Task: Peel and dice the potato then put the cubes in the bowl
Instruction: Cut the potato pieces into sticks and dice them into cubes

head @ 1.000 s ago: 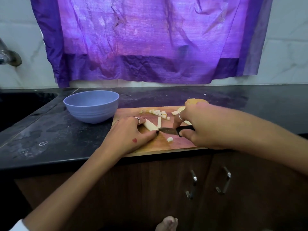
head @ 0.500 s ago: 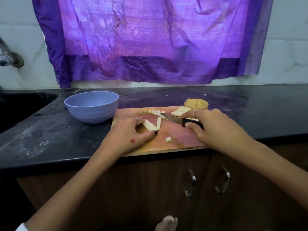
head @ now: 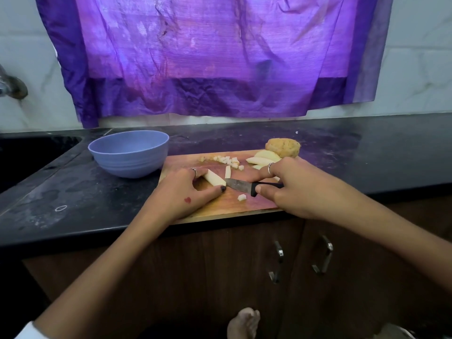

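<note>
Head camera view, looking down at a kitchen desk. Nearest, a bare foot (head: 243,322) shows on the floor below dark wooden cabinet doors with two metal handles (head: 322,258). Above them, a rectangular wooden cutting board (head: 220,209) lies at the front edge of the black stone desk (head: 73,192). The left hand (head: 182,194) rests on the board, its fingers (head: 195,172) and thumb curled to pinch a pale, peeled potato stick (head: 214,177). Just right of that thumb, the right hand (head: 291,189) grips the black handle of a small steel-bladed knife (head: 247,186), fingers wrapped around it; the blade tip meets the near end of the stick. A single white potato cube (head: 241,197) lies just in front of the blade. Beyond the fingers, a thin potato strip (head: 228,171) and a scatter of small diced cubes (head: 228,160) sit on the board. Beyond the right hand lie pale potato wedges (head: 263,157), with a brownish unpeeled potato chunk (head: 283,148) behind them. Left of the left hand, off the board, stands a round lavender-blue bowl (head: 129,152). Farthest back, a purple cloth (head: 208,57) hangs on the white tiled wall.
</note>
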Available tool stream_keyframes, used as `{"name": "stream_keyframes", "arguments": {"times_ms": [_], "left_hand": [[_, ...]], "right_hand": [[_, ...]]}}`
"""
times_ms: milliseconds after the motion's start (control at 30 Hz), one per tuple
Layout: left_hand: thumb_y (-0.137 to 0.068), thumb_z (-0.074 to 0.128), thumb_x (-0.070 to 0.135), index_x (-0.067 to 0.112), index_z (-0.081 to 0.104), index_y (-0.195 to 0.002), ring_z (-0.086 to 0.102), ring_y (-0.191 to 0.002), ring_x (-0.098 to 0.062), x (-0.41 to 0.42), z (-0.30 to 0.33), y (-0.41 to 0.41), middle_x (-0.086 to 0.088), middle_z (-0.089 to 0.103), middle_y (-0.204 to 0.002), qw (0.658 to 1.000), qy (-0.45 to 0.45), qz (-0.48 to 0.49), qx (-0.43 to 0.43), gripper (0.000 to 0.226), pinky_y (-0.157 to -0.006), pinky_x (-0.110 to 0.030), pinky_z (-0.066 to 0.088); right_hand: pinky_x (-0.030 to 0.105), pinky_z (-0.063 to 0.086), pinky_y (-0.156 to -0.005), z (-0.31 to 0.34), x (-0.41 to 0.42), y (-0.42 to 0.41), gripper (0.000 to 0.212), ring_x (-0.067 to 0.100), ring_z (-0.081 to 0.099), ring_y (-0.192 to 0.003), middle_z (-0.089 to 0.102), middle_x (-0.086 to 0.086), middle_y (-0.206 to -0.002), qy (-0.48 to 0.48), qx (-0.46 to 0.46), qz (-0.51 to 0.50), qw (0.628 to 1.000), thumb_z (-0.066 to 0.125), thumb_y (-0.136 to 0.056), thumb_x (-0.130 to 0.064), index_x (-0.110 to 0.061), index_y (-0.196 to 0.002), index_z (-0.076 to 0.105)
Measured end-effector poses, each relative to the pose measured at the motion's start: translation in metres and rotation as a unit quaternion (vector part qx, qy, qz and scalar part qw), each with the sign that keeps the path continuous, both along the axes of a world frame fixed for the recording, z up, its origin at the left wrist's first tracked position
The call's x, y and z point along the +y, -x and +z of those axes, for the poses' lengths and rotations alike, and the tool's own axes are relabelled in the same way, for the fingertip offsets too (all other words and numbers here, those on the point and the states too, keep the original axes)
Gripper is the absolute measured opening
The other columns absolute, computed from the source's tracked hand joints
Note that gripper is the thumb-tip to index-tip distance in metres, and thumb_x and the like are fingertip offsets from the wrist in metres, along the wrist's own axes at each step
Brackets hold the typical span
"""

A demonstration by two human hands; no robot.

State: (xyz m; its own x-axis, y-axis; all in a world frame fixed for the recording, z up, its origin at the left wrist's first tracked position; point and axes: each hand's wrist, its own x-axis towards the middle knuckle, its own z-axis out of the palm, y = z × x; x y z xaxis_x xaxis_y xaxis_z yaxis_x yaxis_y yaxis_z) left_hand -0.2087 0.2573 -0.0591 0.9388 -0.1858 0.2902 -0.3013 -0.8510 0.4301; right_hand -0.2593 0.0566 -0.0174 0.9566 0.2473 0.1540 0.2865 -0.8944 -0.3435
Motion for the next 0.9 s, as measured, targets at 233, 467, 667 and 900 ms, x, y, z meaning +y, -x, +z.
{"name": "stream_keyframes", "arguments": {"times_ms": [233, 467, 667, 900], "left_hand": [[-0.083, 0.059, 0.058, 0.022, 0.050, -0.139, 0.052, -0.116, -0.011, 0.001, -0.001, -0.001, 0.002, 0.057, -0.133, 1.000, 0.006, -0.002, 0.002, 0.067, -0.092, -0.027, 0.043], [-0.084, 0.059, 0.057, 0.021, 0.049, -0.140, 0.052, -0.119, -0.012, 0.001, -0.001, 0.000, 0.002, 0.056, -0.135, 1.000, 0.005, 0.001, 0.000, 0.068, -0.091, -0.024, 0.040], [-0.084, 0.058, 0.057, 0.021, 0.053, -0.134, 0.052, -0.103, -0.009, 0.000, 0.001, 0.002, 0.001, 0.060, -0.125, 1.000, 0.001, 0.005, 0.002, 0.062, -0.088, -0.028, 0.045], [-0.083, 0.057, 0.060, 0.021, 0.055, -0.131, 0.054, -0.107, -0.011, -0.001, 0.001, 0.002, 0.001, 0.061, -0.124, 1.000, -0.002, 0.013, 0.005, 0.062, -0.092, -0.034, 0.048]], "right_hand": [[0.020, 0.041, -0.058, 0.010, -0.003, 0.006, 0.033, 0.003, 0.052, -0.068, 0.048, -0.016, -0.080, 0.106, -0.030, 0.035, 0.993, 0.056, -0.094, -0.032, -0.040, -0.127, 0.056], [0.030, 0.040, -0.064, -0.005, -0.018, 0.002, 0.030, 0.019, 0.060, -0.093, 0.060, -0.004, -0.101, 0.250, -0.176, 0.057, 0.950, 0.042, -0.098, -0.033, -0.041, -0.126, 0.051], [0.013, 0.030, -0.053, -0.005, -0.023, -0.005, 0.038, 0.005, 0.051, -0.067, 0.054, -0.012, -0.075, 0.067, -0.102, 0.012, 0.992, 0.051, -0.096, -0.035, -0.044, -0.133, 0.049], [0.030, 0.048, -0.070, 0.005, 0.001, -0.015, 0.032, 0.013, 0.055, -0.080, 0.056, -0.008, -0.087, 0.038, -0.122, 0.021, 0.992, 0.054, -0.095, -0.031, -0.038, -0.125, 0.059]]}}
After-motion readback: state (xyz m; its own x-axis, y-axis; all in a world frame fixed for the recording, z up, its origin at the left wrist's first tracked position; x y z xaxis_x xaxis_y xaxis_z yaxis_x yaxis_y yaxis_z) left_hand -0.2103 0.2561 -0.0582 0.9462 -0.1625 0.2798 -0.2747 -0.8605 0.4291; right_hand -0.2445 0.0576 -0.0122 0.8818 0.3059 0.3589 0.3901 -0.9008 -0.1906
